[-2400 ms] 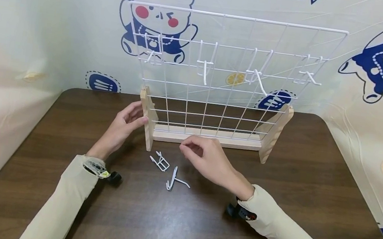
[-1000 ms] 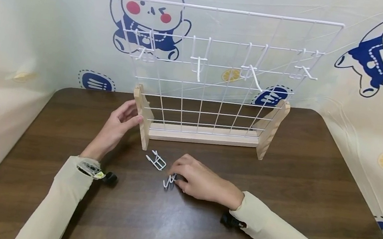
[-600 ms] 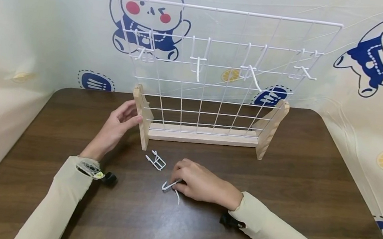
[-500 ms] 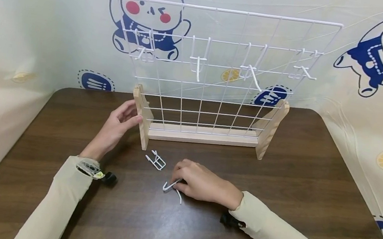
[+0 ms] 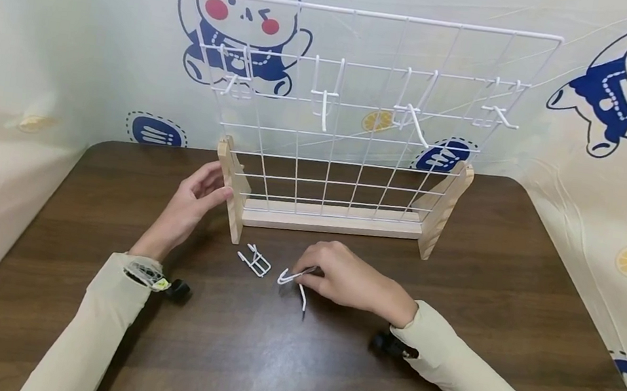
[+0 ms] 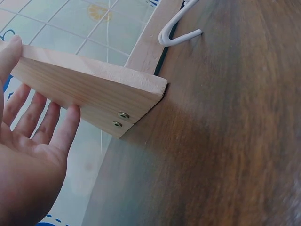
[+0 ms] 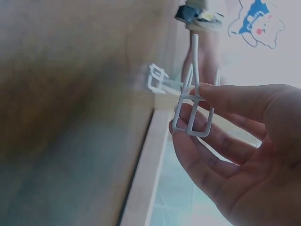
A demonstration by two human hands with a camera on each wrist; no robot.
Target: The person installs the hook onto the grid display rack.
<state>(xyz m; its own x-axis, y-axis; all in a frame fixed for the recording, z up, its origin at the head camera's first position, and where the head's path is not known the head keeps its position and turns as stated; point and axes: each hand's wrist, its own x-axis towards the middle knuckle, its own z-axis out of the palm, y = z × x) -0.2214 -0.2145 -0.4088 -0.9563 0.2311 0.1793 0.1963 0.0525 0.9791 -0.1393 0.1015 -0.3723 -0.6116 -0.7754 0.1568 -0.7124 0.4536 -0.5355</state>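
My right hand (image 5: 358,281) pinches a white wire hook (image 5: 291,278) just above the table, its prong pointing down toward the front. In the right wrist view the thumb and fingers hold the hook (image 7: 192,115) by its rectangular frame. A white wire grid rack (image 5: 333,137) stands upright in wooden feet. At its left wooden side panel (image 5: 233,191), my left hand (image 5: 187,205) grips with the thumb at the front edge and fingers toward the back, as the panel (image 6: 89,84) also shows in the left wrist view. A second loose hook (image 5: 256,260) lies left of the right hand.
Several white hooks hang in a row on the grid, one of them a centre-left hook (image 5: 324,101). The brown table (image 5: 244,358) reaches back to a patterned curtain (image 5: 92,27). The rack's wooden base bar (image 5: 330,221) spans between its feet.
My right hand came down to the hook on the table, took hold of it, turned it and has now lifted it slightly toward the rack. The left hand stays on the side panel.
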